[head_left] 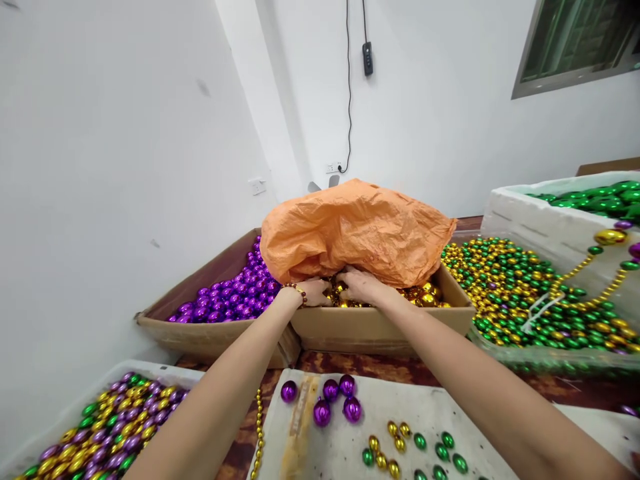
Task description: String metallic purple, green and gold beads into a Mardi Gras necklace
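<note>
Both my hands reach into a cardboard box (380, 331) of shiny gold balls (427, 299), under the front edge of a crumpled orange plastic bag (360, 227). My left hand (315, 292), with a beaded bracelet at the wrist, touches the balls with fingers stretched out, their tips partly hidden. Just right of it, my right hand (361, 287) has its fingers apart over the balls, near the bag's edge. Several gold balls show between the two hands. The bag covers the rear of the box.
Purple balls (230, 297) fill the box at left. Mixed beads lie in a tub (125, 370) at front left and in a clear bin (500, 343) at right. A white foam box (540, 223) holds green beads. Loose purple, gold and green balls rest on a pale board (320, 460).
</note>
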`<state>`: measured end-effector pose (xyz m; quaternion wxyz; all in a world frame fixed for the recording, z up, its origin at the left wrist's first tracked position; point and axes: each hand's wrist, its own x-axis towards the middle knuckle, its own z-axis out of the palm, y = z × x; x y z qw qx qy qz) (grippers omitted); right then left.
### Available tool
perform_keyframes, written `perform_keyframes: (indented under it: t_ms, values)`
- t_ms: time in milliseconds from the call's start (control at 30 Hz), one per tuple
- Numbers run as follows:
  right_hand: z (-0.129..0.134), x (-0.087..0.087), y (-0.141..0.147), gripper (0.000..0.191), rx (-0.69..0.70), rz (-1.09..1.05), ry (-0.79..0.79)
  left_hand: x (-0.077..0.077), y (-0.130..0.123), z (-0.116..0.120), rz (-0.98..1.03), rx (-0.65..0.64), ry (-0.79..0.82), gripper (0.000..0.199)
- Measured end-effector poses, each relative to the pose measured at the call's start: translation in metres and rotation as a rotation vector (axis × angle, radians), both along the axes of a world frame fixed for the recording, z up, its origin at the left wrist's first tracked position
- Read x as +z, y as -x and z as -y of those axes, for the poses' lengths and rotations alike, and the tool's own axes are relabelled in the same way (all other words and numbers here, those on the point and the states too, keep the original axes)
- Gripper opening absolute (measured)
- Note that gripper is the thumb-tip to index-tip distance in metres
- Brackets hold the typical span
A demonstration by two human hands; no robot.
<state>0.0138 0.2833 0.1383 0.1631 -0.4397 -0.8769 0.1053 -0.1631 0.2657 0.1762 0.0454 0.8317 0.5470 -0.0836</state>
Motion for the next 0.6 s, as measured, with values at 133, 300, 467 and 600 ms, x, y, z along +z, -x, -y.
perform_keyframes:
  t_ms: [133, 300, 467, 600]
  values:
    - [-0.001, 0.003, -0.003, 0.042, 0.028, -0.174, 0.094, 0.003, 0.002, 0.007, 0.075, -0.017, -0.012, 0.03]
    - [0.006, 0.007, -0.01, 0.041, 0.086, -0.421, 0.322, 0.009, 0.006, 0.021, 0.21, -0.016, -0.076, 0.03]
    - [0.021, 0.016, -0.025, 0.041, 0.181, -0.667, 0.549, 0.025, 0.012, 0.049, 0.372, -0.012, -0.156, 0.033]
    - [0.043, 0.032, -0.036, 0.038, 0.281, -0.787, 0.668, 0.042, 0.021, 0.092, 0.705, 0.02, -0.232, 0.034]
